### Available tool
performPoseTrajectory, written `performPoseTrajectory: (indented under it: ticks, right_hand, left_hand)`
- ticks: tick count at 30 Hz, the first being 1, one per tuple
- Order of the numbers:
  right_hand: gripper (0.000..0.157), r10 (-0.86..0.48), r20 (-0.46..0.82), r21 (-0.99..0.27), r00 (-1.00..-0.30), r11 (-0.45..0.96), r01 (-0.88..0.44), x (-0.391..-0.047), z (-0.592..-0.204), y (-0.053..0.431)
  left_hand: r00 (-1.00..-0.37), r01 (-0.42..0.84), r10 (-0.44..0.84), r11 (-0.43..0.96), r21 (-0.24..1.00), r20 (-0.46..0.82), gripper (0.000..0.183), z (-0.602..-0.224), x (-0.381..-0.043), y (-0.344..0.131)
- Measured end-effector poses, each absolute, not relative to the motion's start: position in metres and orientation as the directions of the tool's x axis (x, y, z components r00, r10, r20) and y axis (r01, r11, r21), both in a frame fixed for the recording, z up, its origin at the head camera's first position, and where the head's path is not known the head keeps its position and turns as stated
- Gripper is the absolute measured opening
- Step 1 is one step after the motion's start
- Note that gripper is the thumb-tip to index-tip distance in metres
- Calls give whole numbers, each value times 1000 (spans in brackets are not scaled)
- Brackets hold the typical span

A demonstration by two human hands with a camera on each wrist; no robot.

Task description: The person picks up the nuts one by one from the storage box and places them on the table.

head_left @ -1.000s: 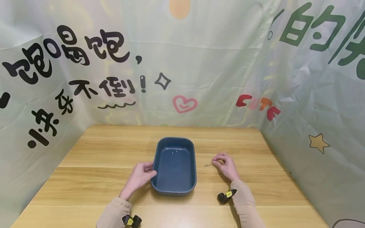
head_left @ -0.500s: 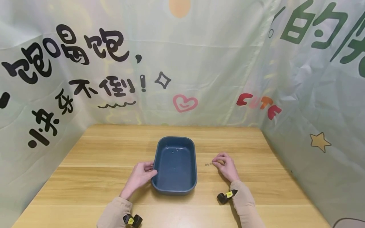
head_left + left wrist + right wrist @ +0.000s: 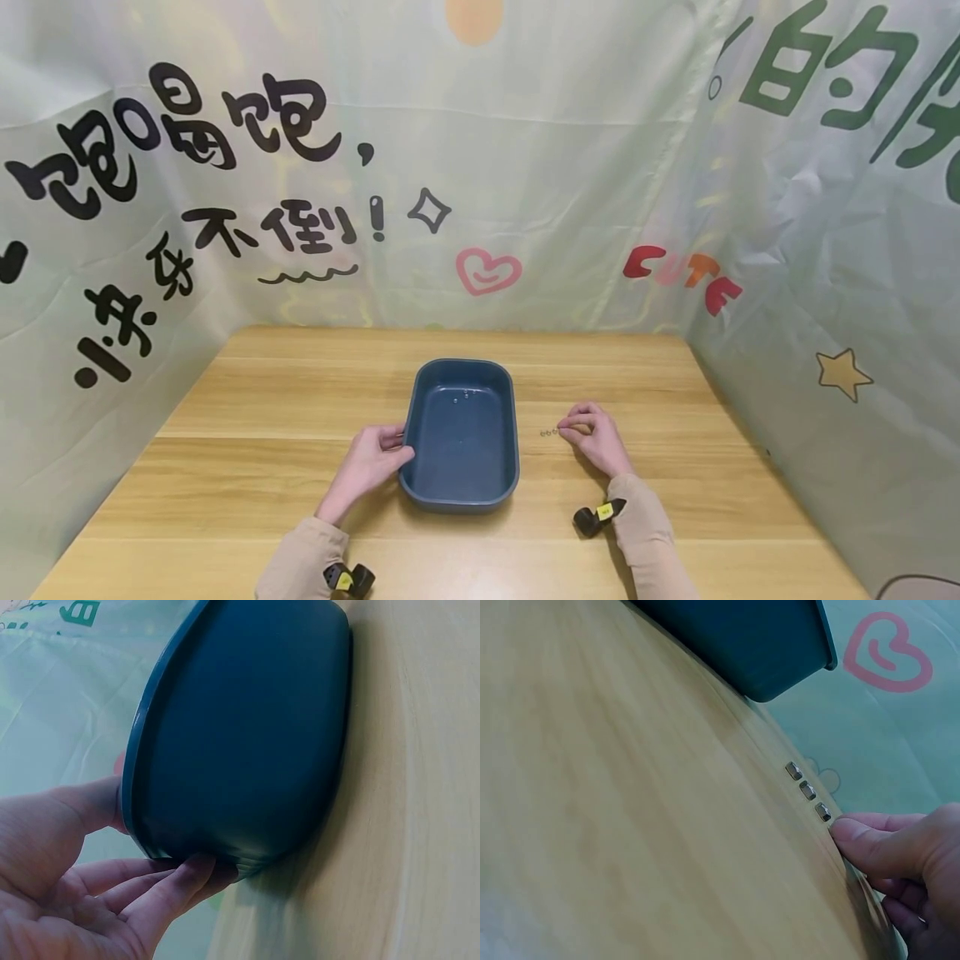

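A deep dark-blue tray [image 3: 457, 450] stands on the table, with several small shiny nuts [image 3: 461, 396] inside at its far end. My left hand [image 3: 369, 458] grips its left wall, thumb over the rim and fingers against the outside, which the left wrist view shows closely. Right of the tray, three small metal hex nuts [image 3: 808, 790] lie in a short row. At the row's right end my right hand [image 3: 597, 437] pinches at the tabletop with thumb and index finger. The thumb hides the small nut there in the right wrist view.
The wood-grain table [image 3: 300, 392] is bounded at the back and both sides by a printed fabric sheet [image 3: 540, 192]. A small black camera with a yellow label [image 3: 597, 517] sits on the right sleeve, and a similar camera [image 3: 349, 579] on the left sleeve.
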State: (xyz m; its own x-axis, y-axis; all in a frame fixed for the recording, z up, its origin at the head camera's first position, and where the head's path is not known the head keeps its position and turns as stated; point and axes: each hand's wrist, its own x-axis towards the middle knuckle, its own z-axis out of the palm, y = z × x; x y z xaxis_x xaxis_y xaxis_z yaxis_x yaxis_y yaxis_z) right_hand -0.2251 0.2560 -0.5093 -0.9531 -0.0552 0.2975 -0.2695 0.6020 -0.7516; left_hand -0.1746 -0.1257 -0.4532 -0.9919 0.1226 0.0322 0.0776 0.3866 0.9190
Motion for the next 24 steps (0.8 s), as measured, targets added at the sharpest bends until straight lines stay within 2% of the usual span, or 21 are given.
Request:
performPoseTrajectory:
  ticks: [24]
  right_hand:
    - [9,-47,272,-771,-961,588,-247,-225,-509,255]
  left_hand:
    - [-992,82,119,394,915,37,43,-454,-175,-126]
